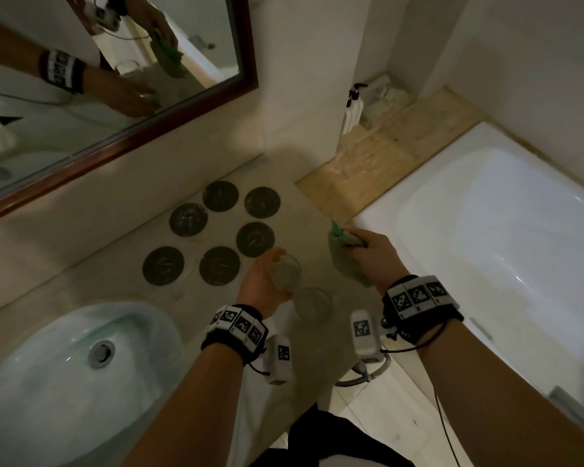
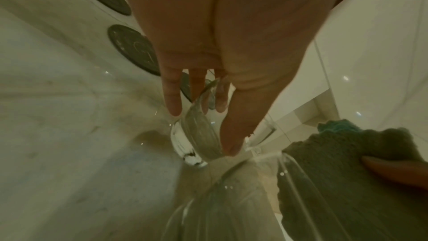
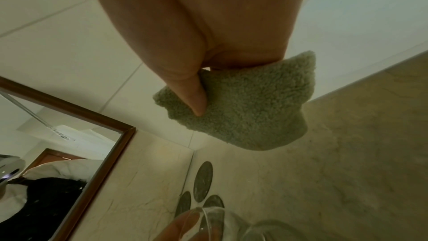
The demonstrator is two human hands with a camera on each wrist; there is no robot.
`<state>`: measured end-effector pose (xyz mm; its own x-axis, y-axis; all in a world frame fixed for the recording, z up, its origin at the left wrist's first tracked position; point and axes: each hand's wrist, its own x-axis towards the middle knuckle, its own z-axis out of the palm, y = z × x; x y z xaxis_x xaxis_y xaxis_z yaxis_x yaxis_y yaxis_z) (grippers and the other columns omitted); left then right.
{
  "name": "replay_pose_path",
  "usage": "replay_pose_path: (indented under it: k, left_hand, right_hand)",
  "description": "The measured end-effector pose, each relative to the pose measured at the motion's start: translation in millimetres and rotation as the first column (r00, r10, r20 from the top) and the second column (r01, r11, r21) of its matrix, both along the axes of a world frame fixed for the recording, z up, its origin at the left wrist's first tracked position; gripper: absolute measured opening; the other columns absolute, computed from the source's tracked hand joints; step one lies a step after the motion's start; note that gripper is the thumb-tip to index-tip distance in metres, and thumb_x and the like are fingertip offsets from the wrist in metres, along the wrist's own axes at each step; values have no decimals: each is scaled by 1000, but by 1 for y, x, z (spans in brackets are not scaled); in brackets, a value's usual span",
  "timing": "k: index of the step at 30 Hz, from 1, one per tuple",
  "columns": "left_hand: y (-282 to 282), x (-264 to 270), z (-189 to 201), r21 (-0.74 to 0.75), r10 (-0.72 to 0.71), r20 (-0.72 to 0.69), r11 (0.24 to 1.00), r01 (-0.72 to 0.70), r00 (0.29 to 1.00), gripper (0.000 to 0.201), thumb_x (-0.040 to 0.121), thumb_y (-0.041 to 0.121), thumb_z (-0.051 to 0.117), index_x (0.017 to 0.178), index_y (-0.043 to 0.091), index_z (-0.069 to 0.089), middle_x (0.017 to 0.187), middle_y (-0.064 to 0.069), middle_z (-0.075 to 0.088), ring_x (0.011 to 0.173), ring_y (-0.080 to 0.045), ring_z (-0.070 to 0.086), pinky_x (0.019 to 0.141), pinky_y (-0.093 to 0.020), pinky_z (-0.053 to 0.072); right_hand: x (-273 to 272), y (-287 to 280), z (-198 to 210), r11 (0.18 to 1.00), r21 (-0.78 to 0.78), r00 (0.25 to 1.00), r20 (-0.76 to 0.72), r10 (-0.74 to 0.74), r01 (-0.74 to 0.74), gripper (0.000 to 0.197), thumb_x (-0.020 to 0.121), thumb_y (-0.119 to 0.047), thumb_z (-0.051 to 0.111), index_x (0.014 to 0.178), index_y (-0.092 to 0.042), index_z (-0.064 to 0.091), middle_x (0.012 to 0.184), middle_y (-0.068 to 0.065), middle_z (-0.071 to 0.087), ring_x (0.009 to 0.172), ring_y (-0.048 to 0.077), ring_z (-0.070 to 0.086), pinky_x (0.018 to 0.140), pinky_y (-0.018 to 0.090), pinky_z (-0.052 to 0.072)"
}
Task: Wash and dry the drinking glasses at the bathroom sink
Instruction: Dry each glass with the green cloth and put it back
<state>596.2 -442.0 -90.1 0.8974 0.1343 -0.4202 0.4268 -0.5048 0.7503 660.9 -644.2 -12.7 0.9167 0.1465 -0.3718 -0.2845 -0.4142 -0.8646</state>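
Observation:
My left hand (image 1: 267, 281) grips a clear drinking glass (image 1: 285, 271) just above the beige countertop (image 1: 317, 217), fingers and thumb wrapped round its sides; the left wrist view shows the held glass (image 2: 199, 135) under my thumb. A second clear glass (image 1: 313, 303) stands on the counter just right of and nearer than the held one. My right hand (image 1: 364, 251) holds a bunched green cloth (image 1: 346, 261) in the air right of both glasses. In the right wrist view my thumb presses into the cloth (image 3: 250, 109).
Several dark round coasters (image 1: 255, 239) lie on the counter behind the glasses. A white basin (image 1: 64, 365) with a metal drain is at the lower left. A wood-framed mirror (image 1: 115, 143) hangs behind. A white bathtub (image 1: 503, 230) and a soap dispenser (image 1: 354, 109) lie to the right.

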Motion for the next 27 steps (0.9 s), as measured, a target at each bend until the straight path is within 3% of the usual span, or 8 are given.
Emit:
replay_pose_path:
  k: [4,7,11,14,19,23,25,27]
  left_hand:
    - [9,-9,-4,-57,83,39,995,-81,996,79,59,25,85,124,41,43,124,3,54,110,-21,58,92,-45,53]
    - [26,-22,5,-75,160,74,985,-154,984,76,67,16,86,129,31,44,121,4,52,109,-17,53,88,-33,47]
    - [61,-51,26,-113,278,154,958,-263,948,76,63,17,90,125,27,47,119,9,57,109,-13,57,89,-30,49]
    - [94,-81,50,-250,439,115,881,-402,891,76,64,11,89,125,25,44,113,12,58,100,-7,60,78,-21,52]
    - [159,-150,79,-338,646,132,742,-579,751,68,63,3,88,113,27,48,116,-1,59,102,-16,61,67,-19,53]
    - [214,-206,97,-362,737,113,655,-663,667,72,64,8,89,122,22,48,112,-6,61,101,-23,64,72,-31,55]
    - [237,-232,104,-321,738,96,658,-681,668,74,61,18,90,122,26,49,113,-8,62,100,-24,64,76,-37,58]
    - [257,-255,107,-275,731,90,671,-689,676,70,63,14,89,120,28,51,113,-13,64,102,-29,64,85,-44,58]
  right_hand:
    - [-3,10,4,1000,13,1000,-7,-2,2,29,92,-2,56,104,-25,70,91,2,69,92,22,63,89,41,54]
    - [-6,24,11,1000,31,1000,-8,1,-1,30,92,-3,58,115,-20,70,99,6,70,96,24,65,93,45,55]
    - [-14,60,29,995,42,995,39,88,-89,33,94,-2,55,120,-18,67,102,6,66,89,16,60,91,40,53]
    - [-26,101,41,982,65,982,82,173,-179,34,93,-1,55,123,-15,66,105,5,65,103,25,60,97,45,51]
    - [-66,182,64,941,82,936,163,312,-328,33,94,-2,57,121,-19,66,105,1,64,109,27,58,96,41,48]
    - [-105,242,77,903,83,897,184,402,-422,32,95,-8,58,124,-18,65,110,2,63,104,23,58,94,38,49]
    - [-123,269,80,884,72,879,171,445,-461,31,96,-10,58,125,-16,65,109,0,62,99,19,58,90,34,48]
    - [-140,294,79,869,74,864,172,473,-490,31,95,-10,59,124,-17,65,108,1,63,99,20,60,88,32,48]
